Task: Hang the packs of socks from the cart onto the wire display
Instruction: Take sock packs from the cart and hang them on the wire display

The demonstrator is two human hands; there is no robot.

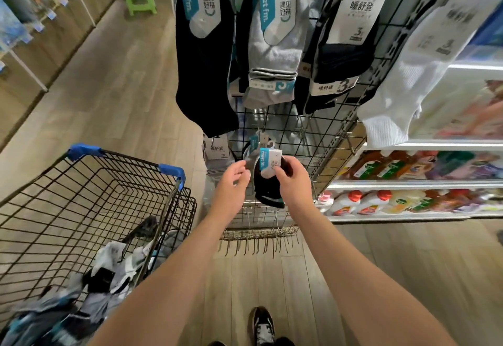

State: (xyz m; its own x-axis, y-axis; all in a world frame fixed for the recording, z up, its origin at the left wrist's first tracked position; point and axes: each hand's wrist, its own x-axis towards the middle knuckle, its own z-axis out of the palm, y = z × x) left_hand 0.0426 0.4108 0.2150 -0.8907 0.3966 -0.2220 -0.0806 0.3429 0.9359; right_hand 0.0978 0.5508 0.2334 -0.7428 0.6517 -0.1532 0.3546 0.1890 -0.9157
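The black sock pack (204,73) and grey sock pack (272,54) at upper centre carry cards reading "meet fm." and "遇见好袜", as does the held pack (268,162). The navy sock pack (340,54) reads "暖舒登" and "3".

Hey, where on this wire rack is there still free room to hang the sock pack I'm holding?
There is bare grid right of the black sock pack in your right hand, under the navy pack. The empty hooks along the bottom rail are also free. The top row is crowded, and a gray pack fills the left.
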